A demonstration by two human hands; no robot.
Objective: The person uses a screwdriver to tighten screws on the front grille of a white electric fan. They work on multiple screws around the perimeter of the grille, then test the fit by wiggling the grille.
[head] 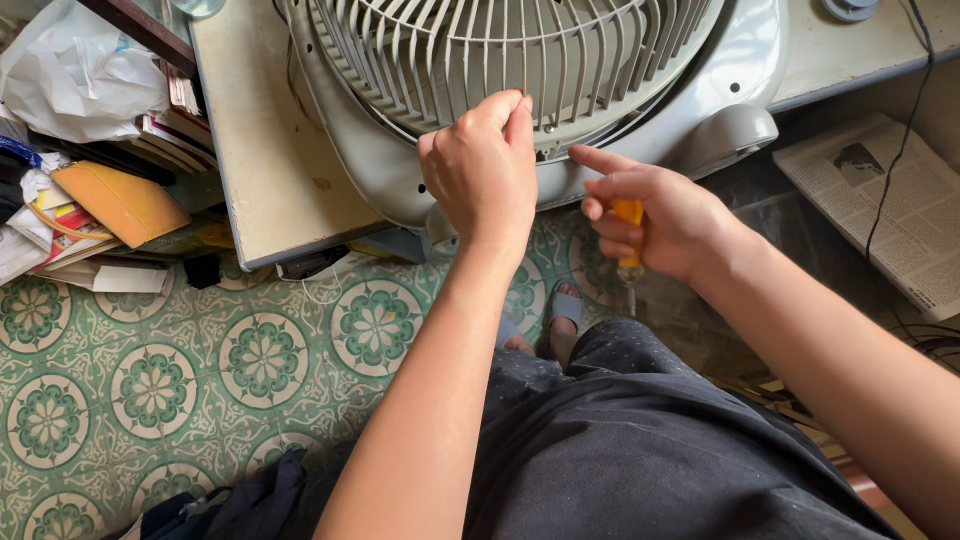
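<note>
Left hand (480,170) fingers pinched tight at the ribbed plastic grille of the grey fan (520,60), lying flat on the table (260,150). Right hand (660,222) curled round a smooth orange-handled screwdriver (629,235), forefinger out. Patterned green tile floor (150,390) below.

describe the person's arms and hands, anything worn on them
Both arms are bare along all that shows, with no sleeves in view. The left hand and right hand wear no gloves, and no rings, watch or bracelet are visible. Fingernails are short and unpainted.
</note>
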